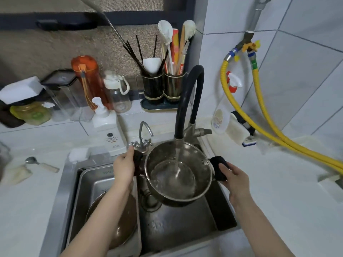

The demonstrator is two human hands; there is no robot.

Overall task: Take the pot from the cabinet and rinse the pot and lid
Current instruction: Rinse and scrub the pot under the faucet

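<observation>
1. Head view, centre of frame: steel pot [178, 173] held above the sink [185, 229], tipped a bit toward the camera, under the black faucet [187, 101]. Water stream [177, 156] runs into it and pools at the bottom.
2. Left hand [124, 166] closed on the pot's left black handle [137, 156]; right hand [234, 179] closed on the right black handle [220, 166]. Both gripping, neither spread open.
3. Lid: a round brownish glass disc [118, 225] lies in the tray [96, 180] at lower left, under the left forearm; likely the lid, can't be sure.
4. Step judged: rinsing the pot interior, lid rinse not done yet.
5. To do it well: keep both grips firm as the water adds weight, swirl so water reaches the walls, keep the rim low over the basin to limit splash, then tip out away from the small tap [143, 138] at the sink's back edge.
</observation>
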